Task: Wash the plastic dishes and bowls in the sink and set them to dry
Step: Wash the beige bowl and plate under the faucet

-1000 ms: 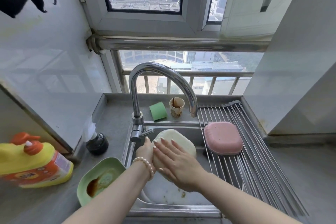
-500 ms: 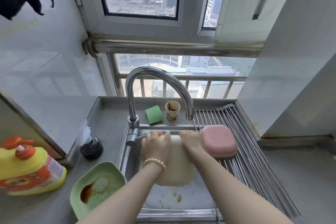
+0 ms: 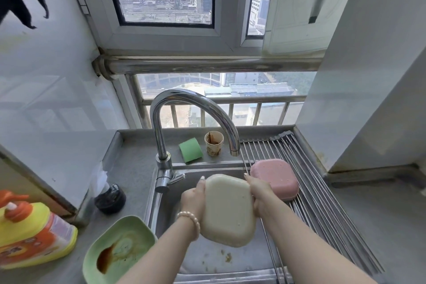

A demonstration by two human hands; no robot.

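A cream plastic dish (image 3: 227,208), a matte rounded rectangle turned bottom-up, is held over the steel sink (image 3: 207,258) between two hands. The left hand (image 3: 192,199) curls its grip round the dish's left edge, one fingertip showing at the far corner; a bracelet of pale beads (image 3: 190,222) circles that wrist. The right hand (image 3: 260,193) clasps the right edge, its fingers wrapped out of sight beneath. The dish sits squarely between both grips, tilted with its near end lower, and its surface looks wet.

Just beside the right hand, a pink dish (image 3: 275,178) of the same rounded shape lies upside down on the roll-up rack of thin steel rods (image 3: 322,203) that spans the sink's right side. On the grey bench (image 3: 129,168) at the left, a pale green dish (image 3: 117,250) lies open side up, smeared with brown sauce. The sink floor carries a few brown crumbs. A glossy curved chrome faucet (image 3: 191,108) arches over the basin. Behind it stand a green sponge (image 3: 190,150) and a stained paper cup (image 3: 214,143). A yellow detergent bottle (image 3: 30,235) with an orange pump stands far left, and a small dark round object (image 3: 110,198) sits near the wall
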